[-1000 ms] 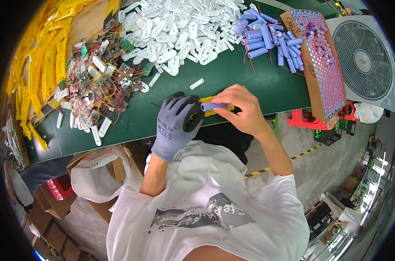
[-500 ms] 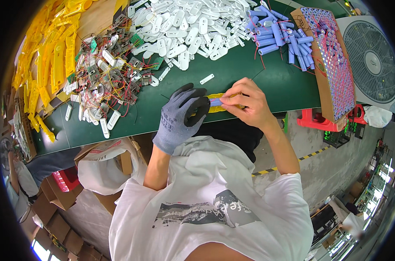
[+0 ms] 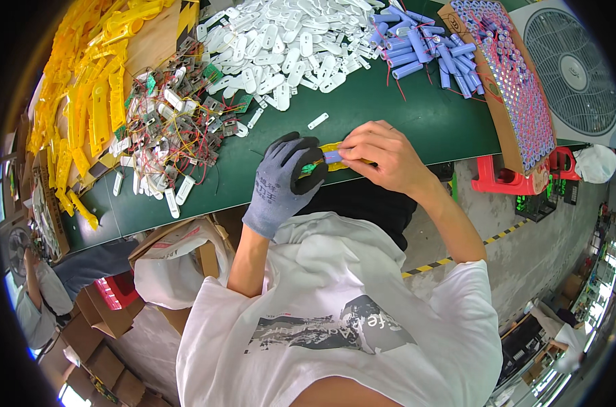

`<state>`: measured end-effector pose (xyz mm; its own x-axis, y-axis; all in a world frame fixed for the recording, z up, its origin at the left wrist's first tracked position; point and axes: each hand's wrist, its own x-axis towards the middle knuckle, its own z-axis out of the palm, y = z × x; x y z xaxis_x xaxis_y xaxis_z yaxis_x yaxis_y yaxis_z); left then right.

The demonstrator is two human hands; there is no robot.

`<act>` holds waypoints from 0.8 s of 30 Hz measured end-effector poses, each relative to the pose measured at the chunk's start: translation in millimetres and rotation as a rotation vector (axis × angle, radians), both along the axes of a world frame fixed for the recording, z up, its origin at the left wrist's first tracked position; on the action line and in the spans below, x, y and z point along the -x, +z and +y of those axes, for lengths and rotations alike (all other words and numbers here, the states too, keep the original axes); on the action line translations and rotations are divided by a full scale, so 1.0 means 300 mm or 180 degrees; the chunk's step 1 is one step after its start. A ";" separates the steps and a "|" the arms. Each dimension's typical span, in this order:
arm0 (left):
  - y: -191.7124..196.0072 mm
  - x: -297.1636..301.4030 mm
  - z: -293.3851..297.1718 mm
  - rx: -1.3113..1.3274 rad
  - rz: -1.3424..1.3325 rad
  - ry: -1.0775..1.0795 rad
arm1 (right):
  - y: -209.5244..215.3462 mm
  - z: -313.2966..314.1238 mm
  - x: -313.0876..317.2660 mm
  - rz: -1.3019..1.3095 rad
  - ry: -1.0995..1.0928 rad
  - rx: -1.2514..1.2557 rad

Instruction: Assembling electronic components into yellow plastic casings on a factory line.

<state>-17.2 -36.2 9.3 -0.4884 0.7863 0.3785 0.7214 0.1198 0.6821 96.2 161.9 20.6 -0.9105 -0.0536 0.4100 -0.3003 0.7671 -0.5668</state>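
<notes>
The left hand (image 3: 285, 183) (grey knit glove) is curled around one end of a yellow plastic housing (image 3: 335, 152) at the near edge of the green table (image 3: 423, 122). The bare right hand (image 3: 382, 157) pinches a blue cylindrical cell (image 3: 333, 157) against that housing. Beyond lie white plastic shells (image 3: 287, 41), wired circuit boards (image 3: 179, 122) and loose blue cells (image 3: 416, 51).

A long yellow plastic shell (image 3: 335, 157) lies flat near the front edge of the green table, held at both ends. A small blue battery tube (image 3: 334, 157) sits inside it, lying on its side. A little green circuit board (image 3: 310, 167) peeks out at the shell's left end. Most of the shell is hidden, so only its yellow edges show.
</notes>
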 end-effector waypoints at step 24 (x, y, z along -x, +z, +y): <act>0.038 0.024 0.022 0.0532 -0.0469 -0.0246 | -0.004 0.000 0.001 0.0172 -0.0097 -0.0193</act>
